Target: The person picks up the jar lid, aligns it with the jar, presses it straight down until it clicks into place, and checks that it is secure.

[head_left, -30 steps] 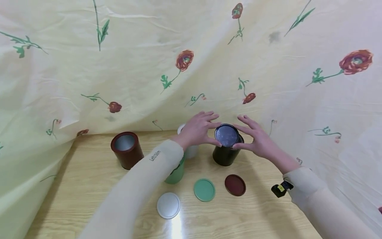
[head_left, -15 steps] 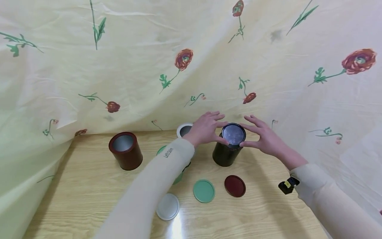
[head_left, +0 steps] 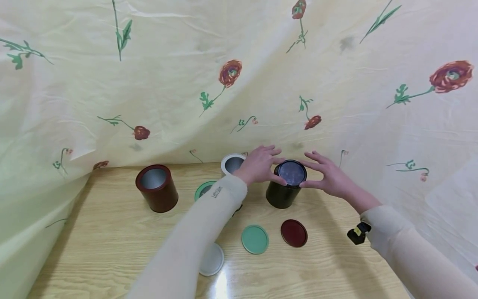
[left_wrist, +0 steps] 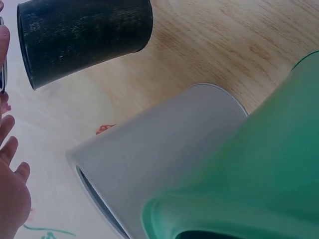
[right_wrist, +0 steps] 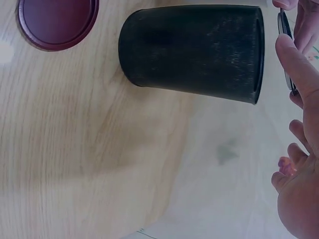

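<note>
Between my left hand and my right hand a round black lid is pinched by its rim, thumbs at the near side and fingers at the far side. It hovers over the mouth of an upright black canister. Seen from the right wrist, a narrow gap separates the lid from the canister. Most of the canister's opening is hidden by the lid in the head view. Only the edge of the lid shows in the left wrist view, beside the left fingers.
An open dark red canister stands at the left. White and green open canisters stand behind and beneath the left forearm. In front lie a green lid, a dark red lid and a white lid. A flowered cloth hangs behind.
Both hands have carried the black lid to the right, then lowered it slightly toward the canister's mouth. The canisters and the loose lids stay where they were.
</note>
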The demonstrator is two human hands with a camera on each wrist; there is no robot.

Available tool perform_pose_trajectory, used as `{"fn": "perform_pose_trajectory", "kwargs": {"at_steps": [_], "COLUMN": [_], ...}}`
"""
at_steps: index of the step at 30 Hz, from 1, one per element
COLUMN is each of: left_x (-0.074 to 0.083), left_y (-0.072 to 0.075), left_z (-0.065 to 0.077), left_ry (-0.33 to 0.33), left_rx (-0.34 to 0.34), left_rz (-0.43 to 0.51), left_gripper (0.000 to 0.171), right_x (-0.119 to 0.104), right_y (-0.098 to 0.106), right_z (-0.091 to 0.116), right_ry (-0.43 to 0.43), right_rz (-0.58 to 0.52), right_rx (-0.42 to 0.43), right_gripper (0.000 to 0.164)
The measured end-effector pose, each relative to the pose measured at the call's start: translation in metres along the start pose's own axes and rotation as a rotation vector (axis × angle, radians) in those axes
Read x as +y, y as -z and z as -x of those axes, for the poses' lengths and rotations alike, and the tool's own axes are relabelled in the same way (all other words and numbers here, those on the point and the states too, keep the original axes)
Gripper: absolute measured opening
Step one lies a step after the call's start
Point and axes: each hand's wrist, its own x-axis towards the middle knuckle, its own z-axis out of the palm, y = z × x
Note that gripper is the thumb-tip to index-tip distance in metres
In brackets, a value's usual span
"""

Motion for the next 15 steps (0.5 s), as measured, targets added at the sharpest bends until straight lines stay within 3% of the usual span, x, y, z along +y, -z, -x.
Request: {"fn": "perform_pose_trajectory", "kwargs": {"at_steps": [15], "left_x": [-0.0020], "left_y": [-0.0069], "left_z": [-0.0034], "left_ry": [0.036], "left_rx": [-0.066], "left_rz": [0.024], "left_gripper": [0.084], "right_x": [0.0072], "right_y": [-0.0084], "right_z": [-0.0035], "right_ry": [-0.047], "right_rz": [-0.040], "right_rx": [-0.079], "right_gripper": [0.071]}}
